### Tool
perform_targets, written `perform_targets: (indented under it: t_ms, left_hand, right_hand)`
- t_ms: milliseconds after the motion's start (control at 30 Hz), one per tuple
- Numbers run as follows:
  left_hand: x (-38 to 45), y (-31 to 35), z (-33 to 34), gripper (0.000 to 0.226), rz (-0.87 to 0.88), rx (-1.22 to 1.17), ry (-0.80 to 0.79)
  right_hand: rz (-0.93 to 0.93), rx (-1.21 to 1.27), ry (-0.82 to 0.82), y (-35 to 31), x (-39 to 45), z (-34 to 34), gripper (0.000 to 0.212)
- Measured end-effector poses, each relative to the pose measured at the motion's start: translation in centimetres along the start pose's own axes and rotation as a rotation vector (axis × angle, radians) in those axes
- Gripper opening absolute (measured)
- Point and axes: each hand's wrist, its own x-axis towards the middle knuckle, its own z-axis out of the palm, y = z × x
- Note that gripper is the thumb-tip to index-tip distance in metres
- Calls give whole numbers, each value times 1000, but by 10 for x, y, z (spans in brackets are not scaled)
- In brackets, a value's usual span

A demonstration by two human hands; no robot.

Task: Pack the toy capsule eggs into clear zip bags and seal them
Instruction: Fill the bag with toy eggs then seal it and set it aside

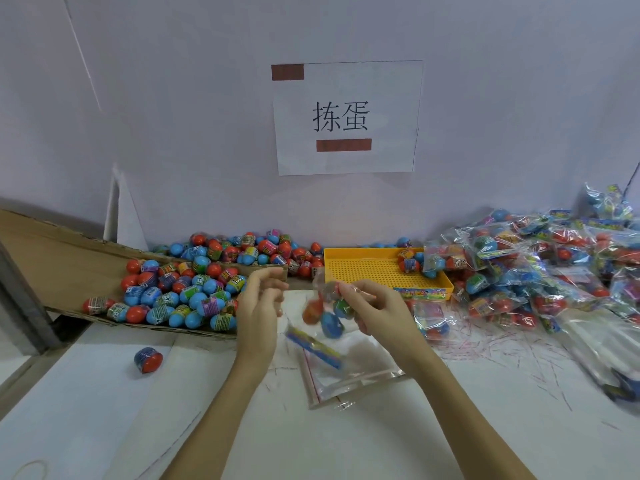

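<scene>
Head view: right hand (372,306) pinches a filled clear zip bag (327,313) of glossy capsule eggs just in front of the yellow perforated tray (377,268), bag hanging long-axis down-left toward the nearer left hand (259,299), loosely curled, grip empty, above the worktop (173,410).

Cardboard box (62,268) at table (104,410) left, loose eggs (180,292) piled in it. More eggs (263,251) heaped behind, against wall. Single egg (148,359) on table before box. Tray (377,271) centre-back, few eggs in its right corner. Packed bags (540,271) piled right of tray. Empty zip bags (346,375) centre, between forearms. Sign (346,117) on wall above tray.
</scene>
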Motion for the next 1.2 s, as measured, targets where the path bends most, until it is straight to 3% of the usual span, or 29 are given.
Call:
perform_targets:
  t_ms: [67, 167, 300, 433, 533, 667, 767, 833, 900, 1033, 1200]
  left_hand:
    - [-2, 2, 2, 24, -20, 57, -145]
    - [-7, 3, 8, 42, -53, 99, -344]
    - [-9, 2, 7, 35, 20, 102, -298]
    - [-5, 2, 5, 30, -1, 42, -252]
    - [-4, 0, 4, 19, -27, -2, -209]
    - [1, -5, -1, 16, -50, -12, -19]
    - [5, -11, -4, 12, -31, 87, 47]
    - [5, -11, -3, 13, -50, 125, -14]
    - [4, -10, 0, 28, -116, 72, -131]
    - [2, -6, 2, 26, -141, 45, -277]
    - [4, -7, 0, 10, -100, -43, -115]
  right_hand:
    - [-51, -55, -16, 1, 0, 2, 37]
    - [-105, -111, -33, 5, 0, 6, 56]
    - [-122, -136, 6, 8, 1, 8, 49]
    - [-107, -107, 41, 10, 2, 9, 59]
    - [-100, -96, 30, 9, 2, 8, 46]
    - [15, -95, -130, 8, 2, 5, 32]
    - [32, -140, -66, 8, 2, 6, 21]
    - [17, -129, -32, 8, 2, 5, 20]
    - [1, -133, -34, 6, 1, 4, 23]
    - [4, -172, -43, 4, -1, 3, 36]
    - [-15, -208, 21, 1, 1, -1, 63]
